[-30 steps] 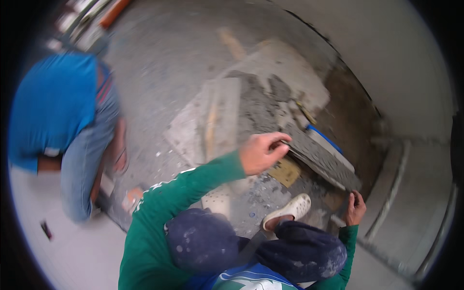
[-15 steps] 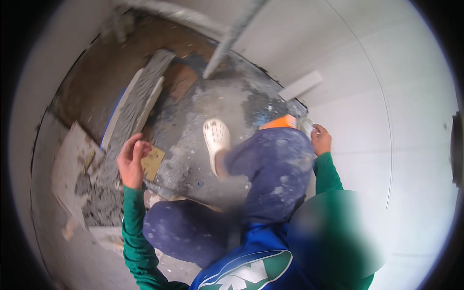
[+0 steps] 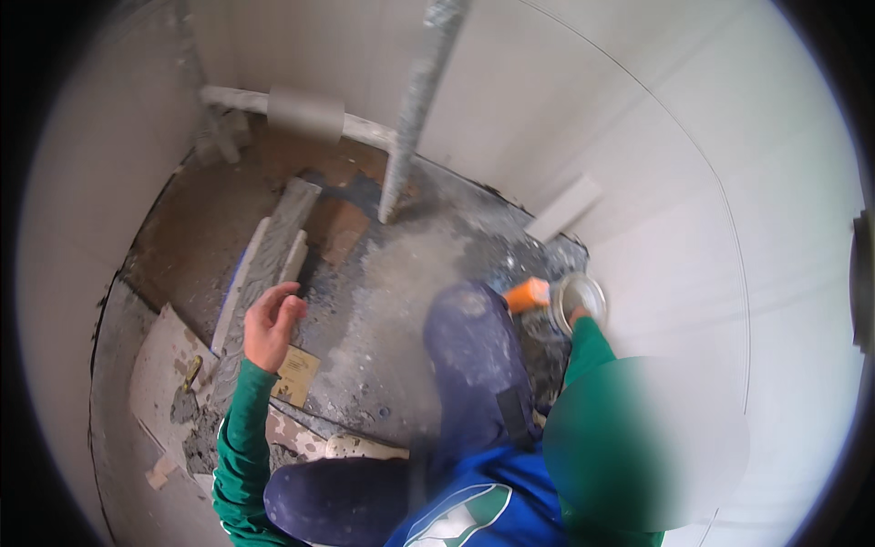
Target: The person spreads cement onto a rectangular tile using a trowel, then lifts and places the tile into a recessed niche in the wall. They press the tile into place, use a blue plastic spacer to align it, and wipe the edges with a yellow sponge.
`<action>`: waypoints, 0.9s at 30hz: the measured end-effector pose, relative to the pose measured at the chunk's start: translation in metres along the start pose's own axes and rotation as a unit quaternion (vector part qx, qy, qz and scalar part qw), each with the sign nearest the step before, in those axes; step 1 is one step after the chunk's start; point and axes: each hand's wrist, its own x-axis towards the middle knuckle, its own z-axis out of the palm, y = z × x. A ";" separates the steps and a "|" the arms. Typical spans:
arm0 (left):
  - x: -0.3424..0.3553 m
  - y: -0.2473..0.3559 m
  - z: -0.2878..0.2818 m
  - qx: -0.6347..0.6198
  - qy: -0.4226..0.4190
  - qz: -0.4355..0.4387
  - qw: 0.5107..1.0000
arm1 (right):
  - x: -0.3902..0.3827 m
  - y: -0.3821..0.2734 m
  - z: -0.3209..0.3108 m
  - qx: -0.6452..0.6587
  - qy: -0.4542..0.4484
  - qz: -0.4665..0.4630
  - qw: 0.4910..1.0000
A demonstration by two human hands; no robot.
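Note:
My left hand (image 3: 269, 330) is raised on the left with its fingers loosely bent and nothing visible in it. Beyond it lies a long slab (image 3: 275, 239) with ridged grey mortar along its top. A yellowish piece of card (image 3: 296, 375) lies on the floor beside my left wrist. On the right, my right hand (image 3: 578, 315) reaches down into a round, pale bucket (image 3: 597, 294) near the wall. Its fingers are hidden inside, so what they hold does not show. An orange object (image 3: 528, 295) sits against the bucket's left side.
At left, a mortar-smeared board (image 3: 157, 357) carries a yellow-handled trowel (image 3: 191, 372). A silvery upright pole (image 3: 410, 118) stands on the floor ahead. One white strip (image 3: 565, 209) leans on the right wall; a pale rail (image 3: 365, 130) runs along the back. My knees flank the middle.
My right hand has gone from beside the bucket's rim down into the bucket. My right leg has drawn back, and its pale clog no longer shows. The view has tilted farther up.

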 end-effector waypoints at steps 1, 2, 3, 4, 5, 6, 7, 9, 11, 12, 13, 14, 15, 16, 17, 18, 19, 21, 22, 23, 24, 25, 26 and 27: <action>0.005 0.003 0.003 0.039 0.000 -0.001 0.999 | 0.010 0.003 0.010 0.008 -0.041 0.007 0.999; 0.009 0.004 0.007 0.068 0.005 -0.010 0.998 | 0.017 0.005 0.019 0.013 -0.072 0.016 0.997; 0.013 0.008 0.007 0.100 0.005 -0.017 0.995 | 0.026 -0.001 0.023 0.030 -0.086 0.022 0.996; 0.014 0.007 0.005 0.125 -0.010 -0.030 0.992 | 0.032 -0.002 0.027 0.040 -0.097 0.027 0.994; 0.015 0.005 0.004 0.147 -0.021 -0.039 0.988 | 0.041 -0.009 0.025 0.039 -0.108 0.029 0.993; 0.017 0.003 0.009 0.166 -0.044 -0.048 0.984 | 0.043 -0.006 0.024 0.047 -0.105 0.040 0.993; 0.027 0.003 0.015 0.204 -0.074 -0.049 0.975 | 0.050 -0.004 0.021 0.057 -0.097 0.054 0.992; 0.044 -0.002 0.036 0.274 -0.137 -0.061 0.950 | 0.052 0.009 0.022 0.081 -0.074 0.087 0.990; 0.074 -0.023 0.067 0.318 -0.205 -0.032 0.925 | 0.046 0.029 0.023 0.135 -0.045 0.124 0.982; 0.084 -0.033 0.089 0.317 -0.211 -0.041 0.924 | 0.040 0.041 0.024 0.178 -0.032 0.143 0.973; 0.095 -0.039 0.109 0.322 -0.210 -0.043 0.922 | 0.038 0.046 0.018 0.245 -0.016 0.154 0.957; 0.102 -0.049 0.124 0.334 -0.200 -0.033 0.921 | 0.037 0.043 0.010 0.333 -0.005 0.155 0.930; 0.106 -0.061 0.138 0.344 -0.193 -0.026 0.919 | 0.034 0.043 0.001 0.443 -0.003 0.150 0.884; 0.109 -0.065 0.154 0.335 -0.200 0.003 0.921 | 0.028 0.044 -0.013 0.569 -0.017 0.122 0.813; 0.114 -0.064 0.170 0.295 -0.206 -0.018 0.933 | 0.020 0.041 -0.028 0.674 -0.047 0.086 0.732; 0.117 -0.062 0.186 0.254 -0.213 -0.041 0.942 | 0.010 0.033 -0.046 0.747 -0.086 0.041 0.658; 0.119 -0.054 0.201 0.195 -0.219 -0.079 0.953 | -0.006 0.007 -0.063 0.772 -0.111 0.009 0.626; 0.128 -0.045 0.229 0.051 -0.219 -0.155 0.962 | -0.047 -0.064 -0.109 0.812 -0.159 -0.055 0.560; 0.133 -0.049 0.246 -0.037 -0.215 -0.196 0.956 | -0.070 -0.110 -0.128 0.798 -0.167 -0.047 0.577; 0.136 -0.041 0.271 -0.147 -0.196 -0.232 0.942 | -0.088 -0.149 -0.138 0.786 -0.163 -0.038 0.595; 0.139 -0.031 0.297 -0.252 -0.175 -0.262 0.915 | -0.096 -0.178 -0.133 0.774 -0.151 -0.087 0.609; 0.142 -0.036 0.313 -0.336 -0.155 -0.245 0.896 | -0.101 -0.215 -0.123 0.757 -0.155 -0.142 0.618; 0.147 -0.057 0.317 -0.415 -0.119 -0.221 0.874 | -0.110 -0.260 -0.108 0.736 -0.200 -0.211 0.611; 0.153 -0.086 0.303 -0.486 -0.075 -0.187 0.850 | -0.123 -0.309 -0.089 0.712 -0.251 -0.284 0.591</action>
